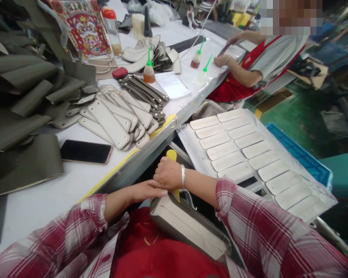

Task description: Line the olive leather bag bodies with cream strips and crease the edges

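Across my lap lies a dark olive leather bag body with a pale panel facing up. My left hand is at its upper end, thumb resting along the edge; its other fingers are mostly hidden. Closed in a fist just above, my right hand touches the left. A flat yellow tool sticks out above the right fist, and more yellow shows below it. Which part of the tool the fingers grip is hidden. A small loop of cord or wire lies beside the bag body.
Pale leather strips with holes are heaped on the white table, near a phone and dark leather pieces. Glue bottles stand farther back. A board at right bears rows of pale pieces. A co-worker works beyond.
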Tool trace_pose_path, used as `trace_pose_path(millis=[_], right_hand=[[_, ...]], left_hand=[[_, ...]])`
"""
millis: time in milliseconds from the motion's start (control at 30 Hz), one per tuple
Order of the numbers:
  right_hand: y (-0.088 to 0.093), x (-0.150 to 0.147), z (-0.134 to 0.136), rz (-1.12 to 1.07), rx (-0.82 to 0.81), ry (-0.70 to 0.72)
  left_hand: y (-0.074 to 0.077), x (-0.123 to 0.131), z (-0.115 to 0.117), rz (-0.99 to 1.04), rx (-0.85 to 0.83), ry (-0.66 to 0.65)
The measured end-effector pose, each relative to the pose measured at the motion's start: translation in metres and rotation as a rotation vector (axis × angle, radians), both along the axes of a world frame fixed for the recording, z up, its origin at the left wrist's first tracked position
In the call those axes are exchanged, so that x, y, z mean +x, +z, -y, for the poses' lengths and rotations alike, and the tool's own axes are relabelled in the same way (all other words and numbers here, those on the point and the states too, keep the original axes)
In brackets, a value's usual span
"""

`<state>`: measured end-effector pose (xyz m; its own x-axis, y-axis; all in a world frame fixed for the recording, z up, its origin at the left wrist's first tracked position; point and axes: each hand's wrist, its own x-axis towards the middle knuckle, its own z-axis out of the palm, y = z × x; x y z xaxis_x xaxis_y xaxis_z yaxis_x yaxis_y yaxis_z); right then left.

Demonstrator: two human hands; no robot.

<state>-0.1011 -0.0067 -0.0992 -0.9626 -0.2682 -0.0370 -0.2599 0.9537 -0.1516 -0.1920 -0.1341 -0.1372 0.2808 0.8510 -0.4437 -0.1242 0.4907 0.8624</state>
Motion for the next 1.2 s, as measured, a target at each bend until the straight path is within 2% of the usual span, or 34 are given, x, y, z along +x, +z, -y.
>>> trace_pose_path(millis=[67,133,400,767,1000,1200], right_hand=[[0.0,-0.003,0.002,0.056,0.012,0.02],[0.001,-0.003,0.003,0.093,0.007,0.032],[0.004,-0.003,0.007,0.162,-0.042,0.081],[0.007,0.007,0.012,0.141,-0.052,0.055],[0.007,0.014,0.011,0.116,-0.073,0.026],[0.0,0.021,0.013,0.048,-0.099,-0.068]], left_hand=[[-0.007,0.01,0.005,-0.157,-0.038,0.106],[-0.013,0.016,0.012,-0.262,-0.054,0.154],[-0.021,0.02,0.029,-0.545,-0.024,0.191],[-0.022,0.028,0.041,-0.597,-0.066,0.098],[-0.012,0.028,0.034,-0.626,-0.081,0.091],[-0.005,0.032,0.029,-0.598,-0.046,0.116]])
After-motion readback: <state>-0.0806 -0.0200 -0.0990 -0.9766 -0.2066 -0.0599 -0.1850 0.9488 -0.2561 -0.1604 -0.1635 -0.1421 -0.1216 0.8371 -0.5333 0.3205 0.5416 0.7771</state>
